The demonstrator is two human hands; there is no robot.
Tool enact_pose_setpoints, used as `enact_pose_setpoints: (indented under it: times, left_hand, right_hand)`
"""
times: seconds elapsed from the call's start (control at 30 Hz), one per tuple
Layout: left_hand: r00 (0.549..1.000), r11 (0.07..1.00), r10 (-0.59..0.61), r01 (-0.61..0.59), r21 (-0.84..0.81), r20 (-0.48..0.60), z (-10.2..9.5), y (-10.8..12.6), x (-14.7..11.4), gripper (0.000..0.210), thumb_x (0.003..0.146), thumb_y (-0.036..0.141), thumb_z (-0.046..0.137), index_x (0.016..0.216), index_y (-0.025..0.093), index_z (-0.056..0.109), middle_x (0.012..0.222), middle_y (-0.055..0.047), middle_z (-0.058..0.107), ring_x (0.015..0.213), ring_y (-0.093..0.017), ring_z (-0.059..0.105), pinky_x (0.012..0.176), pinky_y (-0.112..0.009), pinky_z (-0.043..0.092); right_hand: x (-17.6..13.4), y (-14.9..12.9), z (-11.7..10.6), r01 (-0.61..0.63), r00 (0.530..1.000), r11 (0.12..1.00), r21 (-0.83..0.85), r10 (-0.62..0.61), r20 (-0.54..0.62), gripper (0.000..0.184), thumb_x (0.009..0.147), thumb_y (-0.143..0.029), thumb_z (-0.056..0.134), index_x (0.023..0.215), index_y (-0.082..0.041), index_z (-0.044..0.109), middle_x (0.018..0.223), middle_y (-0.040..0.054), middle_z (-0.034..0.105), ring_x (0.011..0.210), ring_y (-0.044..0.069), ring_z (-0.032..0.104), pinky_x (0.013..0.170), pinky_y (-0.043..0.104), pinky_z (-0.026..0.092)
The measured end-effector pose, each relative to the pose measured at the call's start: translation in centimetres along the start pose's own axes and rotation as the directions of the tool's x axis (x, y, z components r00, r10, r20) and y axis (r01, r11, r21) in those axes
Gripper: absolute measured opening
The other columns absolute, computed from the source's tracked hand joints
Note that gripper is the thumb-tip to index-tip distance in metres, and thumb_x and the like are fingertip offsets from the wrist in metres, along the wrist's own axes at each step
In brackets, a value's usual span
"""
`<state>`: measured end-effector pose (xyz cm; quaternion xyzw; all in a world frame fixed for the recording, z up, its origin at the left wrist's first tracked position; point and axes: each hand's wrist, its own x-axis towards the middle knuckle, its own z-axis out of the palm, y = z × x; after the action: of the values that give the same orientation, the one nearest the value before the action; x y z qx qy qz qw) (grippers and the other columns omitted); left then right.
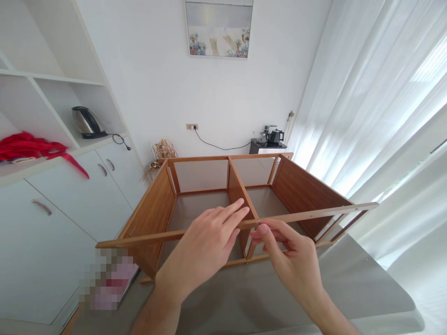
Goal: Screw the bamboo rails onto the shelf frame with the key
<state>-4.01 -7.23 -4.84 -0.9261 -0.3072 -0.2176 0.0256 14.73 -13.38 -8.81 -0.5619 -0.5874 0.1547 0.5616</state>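
Note:
A brown wooden shelf frame lies on the grey table, with side panels, a middle divider and a long front rail. My left hand rests over that rail just left of the divider, its fingers stretched out and pointing away to the right. Beside it, where rail and divider meet, my right hand is closed in a pinch, thumb and index finger together. A tiny dark spot shows at these fingertips, but what they hold is too small to make out.
The grey table reaches toward a sheer curtain at right. White cabinets at left bear an electric kettle and red cloth. A coffee maker stands at the back, with dried flowers near the frame's far left corner.

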Motion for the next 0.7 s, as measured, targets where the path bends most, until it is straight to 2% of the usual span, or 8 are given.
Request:
enact_pose_setpoints:
  times: [0.07,0.13,0.23,0.37,0.43,0.57,0.7]
  left_hand:
    - [1.0,0.999,0.006,-0.006,-0.032,0.013,-0.1,-0.4,-0.1,0.044,0.103,0.02,0.041,0.146,0.03,0.044,0.156,0.003,0.044,0.133,-0.017,0.053,0.114,-0.04,0.043]
    - [0.999,0.998,0.012,-0.009,-0.067,0.043,-0.1,-0.7,-0.1,0.043,0.104,0.022,0.041,0.145,0.03,0.045,0.156,0.003,0.045,0.134,-0.017,0.052,0.114,-0.039,0.043]
    - [0.996,0.996,0.005,0.003,-0.091,0.091,-0.1,-1.1,-0.6,0.044,0.102,0.026,0.048,0.145,0.031,0.046,0.155,0.002,0.047,0.135,-0.018,0.051,0.113,-0.038,0.045]
    - [0.996,0.997,-0.008,0.015,-0.074,0.092,-0.2,-1.3,-1.1,0.046,0.099,0.024,0.053,0.144,0.031,0.048,0.149,0.001,0.054,0.13,-0.018,0.056,0.11,-0.037,0.047]
    - [0.998,0.998,-0.005,0.01,-0.069,0.064,-0.1,-1.0,-0.8,0.044,0.099,0.025,0.052,0.143,0.03,0.048,0.146,0.001,0.056,0.128,-0.018,0.057,0.109,-0.037,0.047]
    - [0.999,0.999,0.034,-0.034,-0.032,0.003,0.5,0.0,0.7,0.041,0.101,0.025,0.049,0.142,0.027,0.048,0.149,-0.001,0.053,0.128,-0.018,0.056,0.11,-0.038,0.046]
    - [0.998,0.997,0.067,-0.067,0.031,0.003,1.3,0.8,1.9,0.037,0.101,0.023,0.049,0.138,0.024,0.053,0.148,-0.002,0.055,0.121,-0.019,0.06,0.105,-0.039,0.049]
  right_hand:
    - [-0.5,-0.4,0.4,0.183,0.981,0.964,-0.192,-0.191,-0.022,0.013,0.095,-0.031,0.063,0.098,-0.022,0.072,0.071,-0.0009,0.073,0.054,0.011,0.064,0.052,0.019,0.049]
    - [-0.9,-0.6,1.0,0.348,0.928,0.873,-0.342,-0.373,-0.009,0.009,0.095,-0.024,0.063,0.099,-0.021,0.071,0.07,-0.0016,0.072,0.049,0.008,0.058,0.052,0.02,0.046]
    - [-1.7,0.0,1.8,0.461,0.867,0.767,-0.446,-0.496,0.043,0.008,0.095,-0.019,0.063,0.101,-0.017,0.068,0.078,0.0022,0.073,0.057,0.01,0.062,0.059,0.023,0.047]
    - [-2.7,2.2,2.2,0.442,0.879,0.758,-0.48,-0.472,0.063,0.011,0.096,-0.017,0.06,0.105,-0.018,0.065,0.083,0.0031,0.073,0.067,0.014,0.066,0.067,0.025,0.05]
    - [-3.0,3.4,2.0,0.41,0.903,0.801,-0.437,-0.423,0.072,0.012,0.096,-0.016,0.059,0.106,-0.021,0.063,0.087,0.0025,0.073,0.073,0.014,0.068,0.07,0.025,0.052]
    - [-2.7,4.8,1.0,0.218,0.967,0.92,-0.325,-0.249,-0.056,0.006,0.095,-0.027,0.062,0.1,-0.024,0.061,0.085,0.0003,0.072,0.073,0.014,0.069,0.061,0.022,0.053]
    - [-1.7,5.5,-0.6,0.178,0.983,0.964,-0.199,-0.185,-0.017,0.008,0.096,-0.029,0.06,0.093,-0.024,0.066,0.086,0.0022,0.069,0.077,0.016,0.067,0.068,0.025,0.056]
